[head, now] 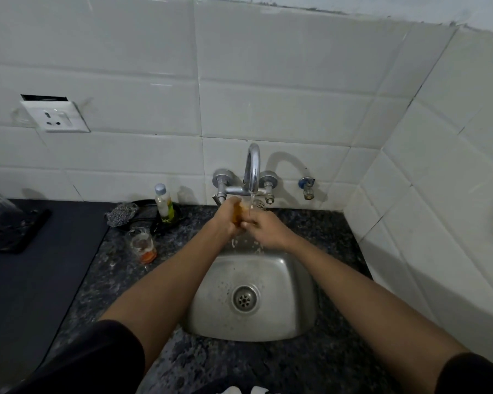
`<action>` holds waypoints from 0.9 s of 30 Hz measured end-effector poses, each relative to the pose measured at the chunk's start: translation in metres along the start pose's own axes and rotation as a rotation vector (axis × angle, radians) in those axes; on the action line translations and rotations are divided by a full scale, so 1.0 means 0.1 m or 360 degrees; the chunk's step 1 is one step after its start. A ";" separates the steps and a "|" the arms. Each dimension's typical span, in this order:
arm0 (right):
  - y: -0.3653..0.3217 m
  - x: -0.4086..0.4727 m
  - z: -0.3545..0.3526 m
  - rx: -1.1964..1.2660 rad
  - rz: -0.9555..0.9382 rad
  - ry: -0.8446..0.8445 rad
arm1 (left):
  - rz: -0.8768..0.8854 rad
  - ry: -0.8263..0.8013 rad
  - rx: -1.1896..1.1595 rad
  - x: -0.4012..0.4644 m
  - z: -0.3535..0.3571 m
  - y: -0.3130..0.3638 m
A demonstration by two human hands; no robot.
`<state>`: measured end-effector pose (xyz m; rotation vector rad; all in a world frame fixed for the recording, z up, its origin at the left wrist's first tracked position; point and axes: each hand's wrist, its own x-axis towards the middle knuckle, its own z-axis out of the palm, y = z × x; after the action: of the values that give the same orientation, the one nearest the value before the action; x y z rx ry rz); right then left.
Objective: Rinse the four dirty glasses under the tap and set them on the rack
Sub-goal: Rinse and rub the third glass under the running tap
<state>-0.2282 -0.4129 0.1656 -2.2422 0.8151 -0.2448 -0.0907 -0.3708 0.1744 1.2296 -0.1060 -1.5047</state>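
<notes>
Head view | left hand (pixel 225 216) and right hand (pixel 268 228) both grip a glass (pixel 241 213) under the running tap (pixel 252 169) | another dirty glass (pixel 143 245) waits on worktop (pixel 310 365) | rack (pixel 9 226) far left, contents unclear.

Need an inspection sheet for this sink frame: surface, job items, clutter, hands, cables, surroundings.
Surface: dark speckled counter, steel sink set in it, wet.
Job's things: glass with orange residue held under the running tap; dirty glass left of the sink; rack at far left with an upturned glass.
Clutter: scrubber, bottle.
Hands: left hand grips the glass; right hand at the glass, its grip unclear.
Cables: nothing seen.
Surroundings: white tiled wall, socket, spare valve.
</notes>
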 end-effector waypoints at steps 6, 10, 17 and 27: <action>-0.19 0.06 0.04 0.1395 0.0646 0.0195 | 0.0191 -0.0052 -0.0093 0.03 -0.01 -0.09; -0.15 0.00 0.05 0.1781 0.0775 0.0307 | 0.0385 0.0024 -0.0138 0.19 -0.09 -0.11; -0.02 0.02 0.14 0.1977 0.0867 0.0375 | 0.0706 0.0182 -0.0107 0.16 -0.04 -0.11; 0.13 -0.08 0.35 0.0286 0.0399 0.0587 | 0.1021 0.0094 0.0390 0.00 -0.09 -0.10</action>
<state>-0.2271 -0.3950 0.1323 -1.9292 1.2065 -0.5982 -0.0909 -0.3621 0.1638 1.2704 -0.6026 -0.9109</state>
